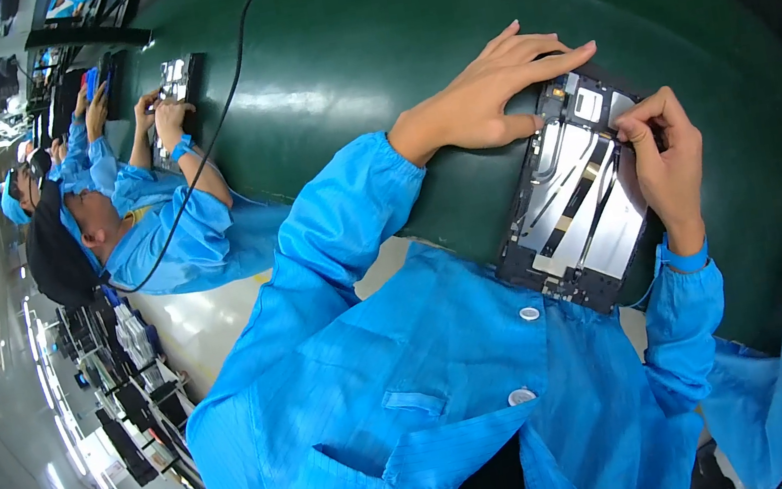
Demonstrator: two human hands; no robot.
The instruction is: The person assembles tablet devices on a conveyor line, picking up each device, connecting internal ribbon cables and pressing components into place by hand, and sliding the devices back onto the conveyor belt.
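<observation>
left hand [507, 87] spreads wide by the gadget [579, 201], maybe to steady its top; right hand [667, 144] pinches at its right edge, on what i can't tell

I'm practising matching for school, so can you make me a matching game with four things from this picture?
Things:
1. Table
2. Left hand
3. Right hand
4. Opened device

Descriptions:
A. fingers curled, at the device's right side
B. silver and black
C. dark green
D. fingers spread out, at the device's far end

Right pairs: 1-C, 2-D, 3-A, 4-B.
</observation>
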